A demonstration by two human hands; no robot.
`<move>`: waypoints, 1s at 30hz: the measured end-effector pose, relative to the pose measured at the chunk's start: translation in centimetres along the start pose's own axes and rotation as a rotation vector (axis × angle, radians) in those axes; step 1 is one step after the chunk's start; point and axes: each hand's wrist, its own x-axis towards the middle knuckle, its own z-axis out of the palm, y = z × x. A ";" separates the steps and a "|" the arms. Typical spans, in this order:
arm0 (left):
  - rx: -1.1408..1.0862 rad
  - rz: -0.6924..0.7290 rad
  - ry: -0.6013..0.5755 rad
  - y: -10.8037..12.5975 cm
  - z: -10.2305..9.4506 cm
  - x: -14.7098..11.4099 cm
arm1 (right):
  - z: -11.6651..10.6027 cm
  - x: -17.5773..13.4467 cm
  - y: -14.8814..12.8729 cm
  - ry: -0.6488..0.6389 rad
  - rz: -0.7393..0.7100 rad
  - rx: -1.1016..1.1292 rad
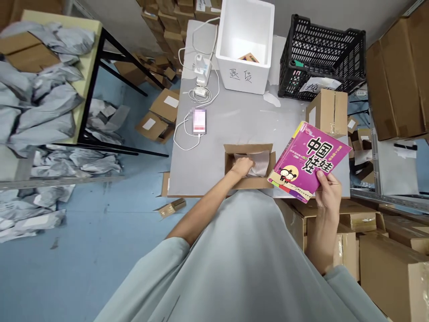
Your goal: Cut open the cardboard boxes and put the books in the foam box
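Note:
My right hand (328, 188) grips a purple book (301, 163) by its lower right corner, with the thumb on the cover. The book is tilted, held up in front of the table's right side, its cover with large black characters and a cartoon figure facing me. My left hand (243, 167) reaches into a small open cardboard box (256, 182) at the table's front edge. Its fingers are curled at the edge of a pale translucent packing sheet (260, 163) inside; the fingertips are partly hidden.
On the grey table (241, 120) are a lit phone (199, 120) on a cable, a power strip (202, 69), a white foam box (246, 74), a black crate (321, 53) and a closed carton (326, 112). Grey parcels (50, 98) fill the left shelf; cartons (385, 264) stand at right.

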 end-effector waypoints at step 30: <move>-0.686 -0.625 0.547 -9.3 2.5 -12.6 | 4.6 -1.7 2.3 -0.129 0.169 -0.068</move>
